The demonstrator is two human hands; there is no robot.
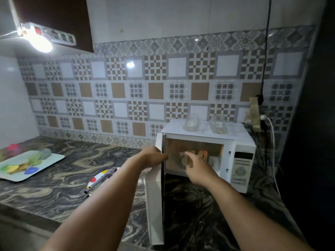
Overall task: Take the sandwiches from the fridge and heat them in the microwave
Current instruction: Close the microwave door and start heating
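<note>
White microwave [243, 160] on dark marbled counter [54, 192], door [155, 187] swung open leftward. Left hand [154, 156] grips door's top edge. Right hand [196, 164] reaches into cavity, holding sandwich piece [189, 161]; more sandwich [201, 153] inside, blurred. Two clear containers [191, 124] on microwave top. Left on counter: tray [54, 158] with colourful items, spotted plate [94, 180] with tongs [100, 180]. Patterned tile wall [145, 87] behind.

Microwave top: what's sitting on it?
Two clear plastic containers rest side by side on the microwave top. Their contents are too blurred to identify.
</note>
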